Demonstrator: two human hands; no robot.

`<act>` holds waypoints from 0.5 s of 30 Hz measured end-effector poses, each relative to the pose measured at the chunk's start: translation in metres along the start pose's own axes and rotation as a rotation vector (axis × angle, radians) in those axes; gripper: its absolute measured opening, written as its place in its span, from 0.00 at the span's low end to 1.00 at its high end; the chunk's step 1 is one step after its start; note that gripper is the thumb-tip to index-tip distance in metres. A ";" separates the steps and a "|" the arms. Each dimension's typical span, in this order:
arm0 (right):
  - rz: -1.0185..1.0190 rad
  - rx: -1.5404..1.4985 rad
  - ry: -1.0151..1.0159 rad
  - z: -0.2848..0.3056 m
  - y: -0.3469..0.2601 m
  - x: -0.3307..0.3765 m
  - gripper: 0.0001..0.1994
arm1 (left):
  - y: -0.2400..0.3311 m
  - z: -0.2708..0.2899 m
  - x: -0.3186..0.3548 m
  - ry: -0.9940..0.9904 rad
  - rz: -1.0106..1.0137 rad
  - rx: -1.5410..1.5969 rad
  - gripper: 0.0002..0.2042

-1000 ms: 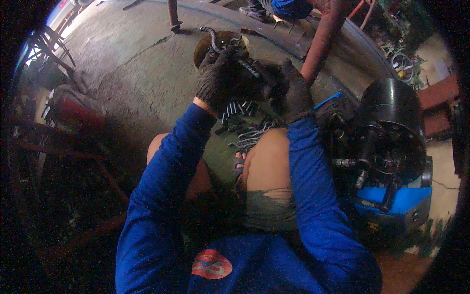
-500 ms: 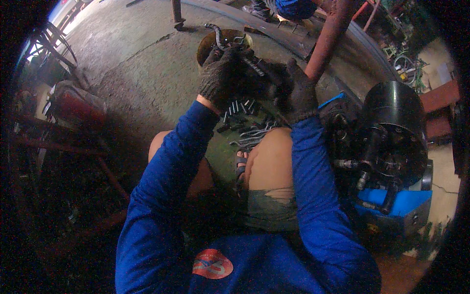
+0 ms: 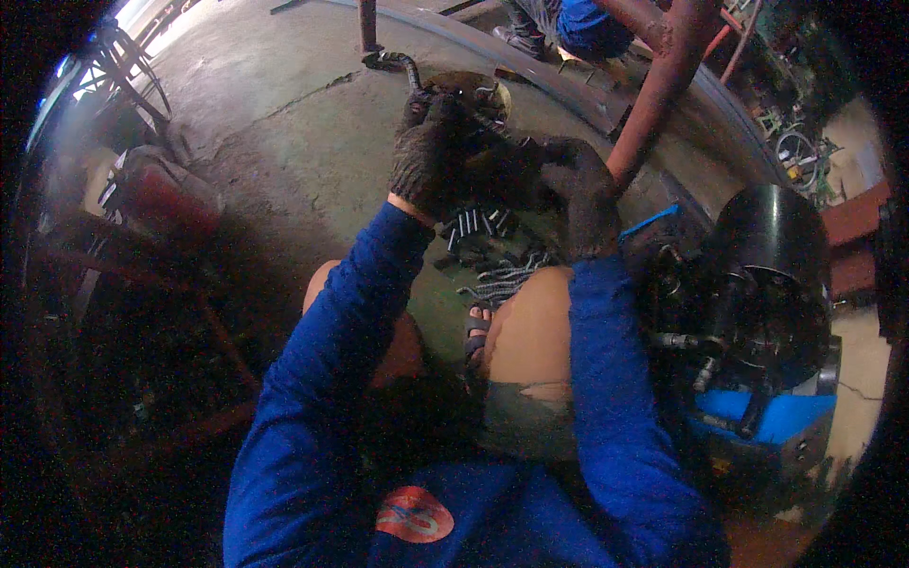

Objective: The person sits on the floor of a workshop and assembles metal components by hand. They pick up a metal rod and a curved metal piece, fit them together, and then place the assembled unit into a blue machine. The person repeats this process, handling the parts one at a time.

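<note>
My left hand (image 3: pixel 423 151), in a dark knit glove, is closed round a bent ribbed steel bar (image 3: pixel 402 64) whose curved end sticks out past the fingers. My right hand (image 3: pixel 587 189), gloved too, curls inward against a dark mass between the hands; shadow hides what its fingers grip. Just beyond the left hand stands a round rusty can (image 3: pixel 507 102), partly covered by the gloves. Below the hands, several short metal rods (image 3: pixel 471 223) lie on the floor, and a pile of ribbed steel bars (image 3: pixel 511 281) rests beside my knee.
A red-brown steel post (image 3: pixel 653 104) slants up close to my right hand. At the right sits a black cylindrical machine (image 3: pixel 772 237) over a blue tray (image 3: pixel 767 417). Another person in blue (image 3: pixel 594 28) is at the far side. A red container (image 3: pixel 166 189) stands left.
My right hand's fingers have folded inward from a raised, more open pose. The bar's bent end now points further left. The whole view has shifted slightly.
</note>
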State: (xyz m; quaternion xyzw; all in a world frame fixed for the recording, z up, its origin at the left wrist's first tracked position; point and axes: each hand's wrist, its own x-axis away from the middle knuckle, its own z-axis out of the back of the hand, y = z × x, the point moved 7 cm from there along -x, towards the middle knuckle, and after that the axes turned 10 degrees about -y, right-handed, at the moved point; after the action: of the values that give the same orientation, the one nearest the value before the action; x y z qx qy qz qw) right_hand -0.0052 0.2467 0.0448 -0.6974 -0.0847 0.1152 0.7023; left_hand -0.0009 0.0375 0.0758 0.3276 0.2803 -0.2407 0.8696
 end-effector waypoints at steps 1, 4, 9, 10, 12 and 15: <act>0.040 0.110 -0.015 0.002 0.001 -0.002 0.20 | -0.006 -0.001 0.001 0.003 0.043 0.088 0.20; 0.143 0.324 -0.046 -0.010 -0.008 -0.002 0.18 | -0.024 -0.007 0.005 0.083 0.196 0.748 0.17; 0.215 0.376 -0.058 -0.019 -0.015 -0.001 0.16 | -0.032 -0.014 0.004 0.132 0.208 0.790 0.14; 0.201 0.364 -0.054 -0.018 -0.013 -0.002 0.16 | -0.028 -0.010 0.004 0.118 0.162 0.507 0.13; 0.173 0.343 -0.039 -0.016 -0.010 -0.002 0.17 | -0.004 0.001 0.004 0.070 0.029 0.041 0.12; 0.176 0.150 -0.032 -0.019 -0.015 0.005 0.17 | -0.016 -0.007 0.003 0.002 0.059 0.058 0.12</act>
State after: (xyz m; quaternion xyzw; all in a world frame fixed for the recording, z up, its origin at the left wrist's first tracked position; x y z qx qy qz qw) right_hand 0.0053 0.2295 0.0590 -0.6458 -0.0256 0.1934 0.7382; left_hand -0.0109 0.0311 0.0619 0.3608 0.2642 -0.2228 0.8662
